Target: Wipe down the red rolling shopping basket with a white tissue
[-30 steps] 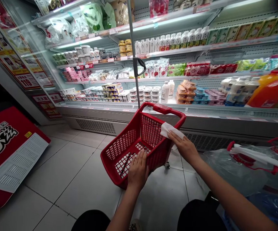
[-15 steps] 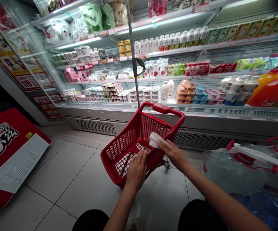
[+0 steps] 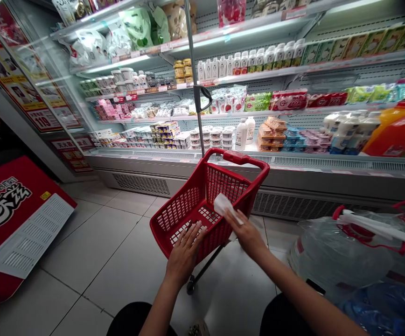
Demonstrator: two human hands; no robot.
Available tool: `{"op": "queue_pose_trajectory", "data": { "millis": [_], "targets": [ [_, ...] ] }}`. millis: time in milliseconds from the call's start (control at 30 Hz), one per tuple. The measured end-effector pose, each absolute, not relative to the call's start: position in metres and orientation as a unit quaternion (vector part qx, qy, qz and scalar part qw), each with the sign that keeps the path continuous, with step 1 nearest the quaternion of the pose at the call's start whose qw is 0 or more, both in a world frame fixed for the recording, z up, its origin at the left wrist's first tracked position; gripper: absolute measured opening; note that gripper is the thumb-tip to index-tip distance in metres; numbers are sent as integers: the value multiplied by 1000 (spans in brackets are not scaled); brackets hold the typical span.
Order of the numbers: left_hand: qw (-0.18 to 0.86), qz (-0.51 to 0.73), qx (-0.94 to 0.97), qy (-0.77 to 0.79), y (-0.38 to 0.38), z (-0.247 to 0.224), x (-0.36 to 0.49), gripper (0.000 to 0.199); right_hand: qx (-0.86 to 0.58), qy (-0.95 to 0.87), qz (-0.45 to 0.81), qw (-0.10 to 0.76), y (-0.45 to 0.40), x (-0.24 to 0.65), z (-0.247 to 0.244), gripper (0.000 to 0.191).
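Observation:
In front of me stands a red plastic shopping cart (image 3: 178,212) with perforated basket walls. My left hand (image 3: 184,252) rests flat over its near rim, fingers stretched out and holding nothing. A crumpled white tissue (image 3: 223,205) is pressed against the top of the near side wall by my right hand (image 3: 242,229). The fingers of that hand are closed on the tissue. Inside, the grid floor of the basket shows, partly covered by my left fingers. The cart's handle (image 3: 236,157) is on the far side, out of reach of both hands.
A lit refrigerated shelf (image 3: 143,156) with dairy packs spans the back, with a glass door's black handle (image 3: 202,98). Large water bottles (image 3: 331,252) stand at the right. A red display freezer (image 3: 24,214) sits at the left on the tiled floor (image 3: 94,261).
My left hand has slid left and toward me along the rim. My right hand has moved the tissue slightly left along the side wall. A cart leg and wheel now show below.

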State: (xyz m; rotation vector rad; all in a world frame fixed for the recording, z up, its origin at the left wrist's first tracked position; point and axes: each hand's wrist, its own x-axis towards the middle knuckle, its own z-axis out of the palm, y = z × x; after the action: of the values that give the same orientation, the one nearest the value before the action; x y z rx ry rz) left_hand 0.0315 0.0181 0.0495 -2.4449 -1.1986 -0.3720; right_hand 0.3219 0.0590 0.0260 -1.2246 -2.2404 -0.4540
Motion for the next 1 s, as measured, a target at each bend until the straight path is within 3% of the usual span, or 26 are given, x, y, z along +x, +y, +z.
{"op": "queue_pose_trajectory", "data": {
  "millis": [233, 500, 767, 900, 1000],
  "targets": [
    [187, -146, -867, -439, 16, 44, 42, 76, -377, -876, -138, 266, 67, 323, 26, 92],
    [127, -195, -869, -436, 10, 43, 83, 75, -442, -829, -120, 321, 81, 326, 24, 96],
    [54, -176, -910, -371, 13, 52, 52, 91, -354, -889, -106, 271, 50, 328, 20, 91],
    [57, -134, -909, -390, 23, 56, 10, 111, -421, -856, -138, 265, 83, 370, 33, 95],
    [67, -128, -906, -397, 27, 54, -5, 112, -467, -831, -153, 261, 101, 383, 36, 95]
  ]
}}
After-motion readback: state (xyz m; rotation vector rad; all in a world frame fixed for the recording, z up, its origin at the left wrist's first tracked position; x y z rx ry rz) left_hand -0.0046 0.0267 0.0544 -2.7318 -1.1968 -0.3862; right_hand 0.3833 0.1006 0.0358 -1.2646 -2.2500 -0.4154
